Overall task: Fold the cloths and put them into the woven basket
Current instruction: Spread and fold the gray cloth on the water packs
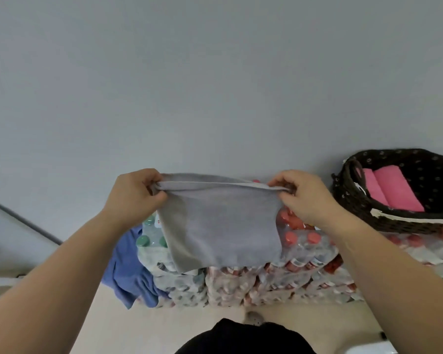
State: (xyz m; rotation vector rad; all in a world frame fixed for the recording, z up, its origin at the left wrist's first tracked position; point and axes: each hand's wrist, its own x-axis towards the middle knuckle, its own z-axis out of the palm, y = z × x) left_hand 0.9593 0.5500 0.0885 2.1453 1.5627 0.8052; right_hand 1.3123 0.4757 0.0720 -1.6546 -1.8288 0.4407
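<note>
A grey cloth (220, 226) hangs doubled over in the air in front of me. My left hand (136, 195) pinches its upper left corner and my right hand (304, 198) pinches its upper right corner, stretching the top edge level. The dark woven basket (351, 200) stands at the right on the bottle packs, with a folded pink cloth (391, 192) lying inside it. A blue cloth (128, 272) lies crumpled at the lower left, draped over the side of the packs.
Shrink-wrapped packs of bottles (241, 282) with red and green caps form the surface under the cloth and basket. A plain grey wall (215, 85) rises behind. Beige floor (108, 328) lies below, near my dark clothing (241, 338).
</note>
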